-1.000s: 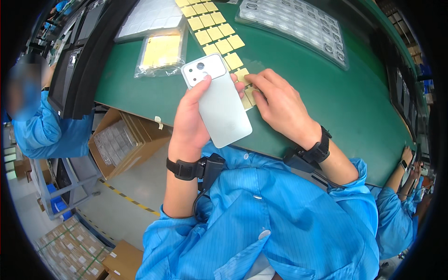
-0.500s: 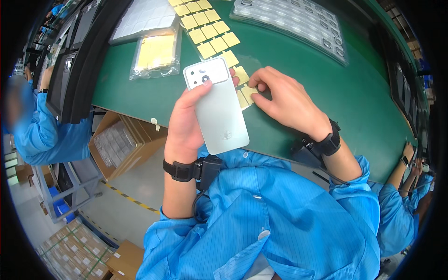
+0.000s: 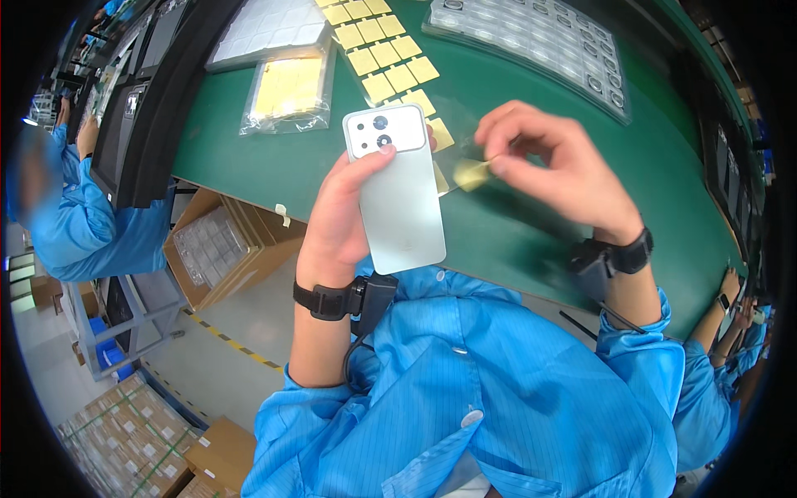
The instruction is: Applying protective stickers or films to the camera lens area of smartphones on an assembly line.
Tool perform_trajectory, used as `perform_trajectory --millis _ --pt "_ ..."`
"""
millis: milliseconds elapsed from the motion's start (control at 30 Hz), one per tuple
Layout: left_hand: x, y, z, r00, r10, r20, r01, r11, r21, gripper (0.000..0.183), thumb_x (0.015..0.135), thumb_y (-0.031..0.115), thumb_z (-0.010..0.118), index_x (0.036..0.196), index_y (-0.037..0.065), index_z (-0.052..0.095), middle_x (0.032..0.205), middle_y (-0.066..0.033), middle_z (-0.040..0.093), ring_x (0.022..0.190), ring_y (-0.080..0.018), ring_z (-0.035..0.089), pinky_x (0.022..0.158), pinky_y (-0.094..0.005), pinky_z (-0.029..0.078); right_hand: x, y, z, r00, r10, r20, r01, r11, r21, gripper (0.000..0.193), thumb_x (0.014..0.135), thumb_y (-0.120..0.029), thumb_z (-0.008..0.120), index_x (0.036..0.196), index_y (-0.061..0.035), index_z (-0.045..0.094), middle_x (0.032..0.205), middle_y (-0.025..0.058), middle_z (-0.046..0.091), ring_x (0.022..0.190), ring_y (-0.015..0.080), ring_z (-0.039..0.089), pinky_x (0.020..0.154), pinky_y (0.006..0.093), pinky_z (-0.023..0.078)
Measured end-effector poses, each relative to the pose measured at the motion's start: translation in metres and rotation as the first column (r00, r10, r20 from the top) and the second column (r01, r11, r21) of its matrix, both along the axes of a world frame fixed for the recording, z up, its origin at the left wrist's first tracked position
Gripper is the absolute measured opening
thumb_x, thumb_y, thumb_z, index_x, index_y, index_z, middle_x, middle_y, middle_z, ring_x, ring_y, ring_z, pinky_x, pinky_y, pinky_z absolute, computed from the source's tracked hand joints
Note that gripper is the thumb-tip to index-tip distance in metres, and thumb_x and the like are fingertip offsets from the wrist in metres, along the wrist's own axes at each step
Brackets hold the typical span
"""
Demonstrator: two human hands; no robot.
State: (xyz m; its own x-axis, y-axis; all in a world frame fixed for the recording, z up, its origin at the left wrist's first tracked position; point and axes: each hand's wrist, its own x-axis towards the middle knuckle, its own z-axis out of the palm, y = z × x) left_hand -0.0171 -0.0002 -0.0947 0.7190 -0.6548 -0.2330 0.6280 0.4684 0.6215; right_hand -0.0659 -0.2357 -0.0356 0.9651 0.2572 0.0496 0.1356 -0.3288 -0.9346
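Note:
My left hand is closed around a pale silver-green smartphone, its back and camera block facing up and the thumb lying by the lenses. To the right of the phone, my right hand pinches a small yellow sticker between thumb and fingertips, off the table and blurred by motion. A sheet of square yellow stickers in rows stretches away from behind the phone, its near end partly hidden by the phone and left hand.
A clear bag of yellow sheets lies left of the sticker sheet, beside a white compartment tray. At far right sits a clear plastic tray with round parts. Cardboard boxes stand below left. Co-workers in blue sit at both sides.
My right hand has lifted a yellow sticker off the near end of the sheet and moved right with it. My left hand still holds the phone, now slightly more upright in view.

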Motion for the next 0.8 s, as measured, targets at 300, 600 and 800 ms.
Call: perform_trajectory --millis 300,600,800 --pt "-0.035 -0.026 0.083 0.976 0.010 0.217 -0.018 0.999 0.034 0.050 0.093 0.020 0.050 0.134 -0.004 0.039 0.119 -0.0215 0.058 0.099 -0.0302 0.065 0.085 -0.0396 0.055 -0.013 0.018 0.049 0.974 -0.122 0.193 0.057 0.948 0.313 0.016 0.085 -0.001 0.064 0.099 -0.0017 0.057 0.097 0.0082 0.062 0.088 0.0128 0.060 0.077 0.0254 0.050" --pt "-0.058 -0.041 0.099 0.983 0.047 0.175 -0.012 0.981 -0.194 0.045 0.099 0.022 0.042 0.139 0.002 0.037 0.130 -0.0149 0.054 0.115 -0.0244 0.057 0.098 -0.0386 0.045 -0.007 0.000 0.032 0.697 -0.108 0.708 -0.023 0.985 0.173 0.019 0.085 0.005 0.060 0.103 0.0007 0.055 0.097 0.0124 0.061 0.089 0.0150 0.059 0.075 0.0258 0.050" --pt "-0.058 -0.041 0.104 0.986 0.062 0.158 -0.033 0.983 -0.178 0.045 0.098 0.022 0.044 0.137 0.002 0.039 0.130 -0.0147 0.054 0.114 -0.0241 0.058 0.097 -0.0383 0.046 -0.019 0.003 0.051 0.782 -0.083 0.618 0.031 0.995 0.094 0.019 0.085 0.003 0.060 0.103 -0.0002 0.055 0.096 0.0119 0.061 0.088 0.0146 0.059 0.074 0.0240 0.049"
